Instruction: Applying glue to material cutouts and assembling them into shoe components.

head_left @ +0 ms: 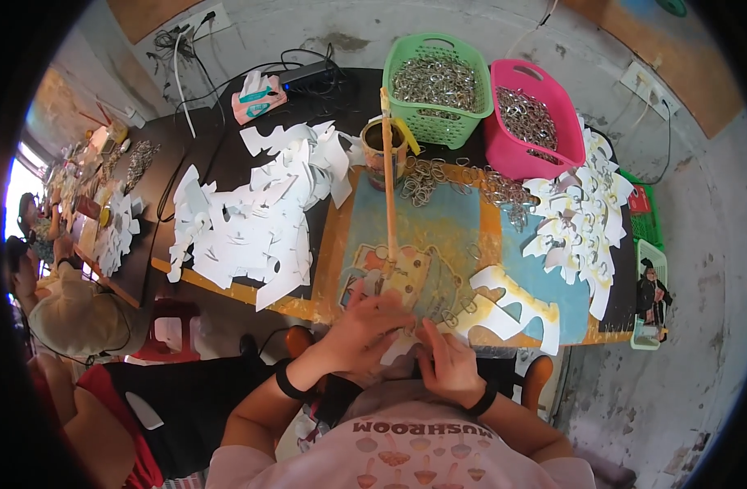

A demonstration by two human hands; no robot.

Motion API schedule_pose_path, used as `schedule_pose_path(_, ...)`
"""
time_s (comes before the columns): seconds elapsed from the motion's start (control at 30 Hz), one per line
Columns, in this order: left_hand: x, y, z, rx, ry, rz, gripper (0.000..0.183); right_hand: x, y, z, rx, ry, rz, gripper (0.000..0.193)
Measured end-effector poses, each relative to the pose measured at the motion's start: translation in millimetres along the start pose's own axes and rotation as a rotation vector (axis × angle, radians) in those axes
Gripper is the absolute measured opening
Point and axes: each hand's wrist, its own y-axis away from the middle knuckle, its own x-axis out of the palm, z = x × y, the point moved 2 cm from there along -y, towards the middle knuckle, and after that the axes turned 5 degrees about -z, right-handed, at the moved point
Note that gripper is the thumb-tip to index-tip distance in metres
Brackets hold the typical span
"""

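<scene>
Near the table's front edge, both hands meet over a small white cut-out piece (400, 345). My left hand (365, 326) is closed on its left side, with the fingers bent over it. My right hand (451, 363) pinches the same piece from the right; its fingertips partly hide it. A long wooden stick (390, 187) rises from beside my left fingers past a glue-stained can (385, 155); whether the hand grips it I cannot tell. A few metal rings (459, 314) lie just beyond my right hand. Larger white cut-outs with yellowish stains (516, 306) lie to the right.
White cut-outs (251, 228) are heaped at left. A green basket (439, 122) and a pink basket (536, 167) hold metal rings at the back, with loose rings (426, 179) before them. More stained cut-outs (577, 220) lie at right. A person in a cap (76, 314) sits at left.
</scene>
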Motion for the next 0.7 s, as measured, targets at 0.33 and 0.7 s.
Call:
schedule_pose_path(0.33, 7, -19, -9, 0.164, -0.221, 0.082, 0.014, 1, 3, 2, 0.016, -0.040, -0.027, 0.050)
schedule_pose_path(0.7, 31, 53, -18, 0.157, -0.317, -0.249, 0.024, -1, 5, 2, -0.097, 0.080, 0.128, 0.051)
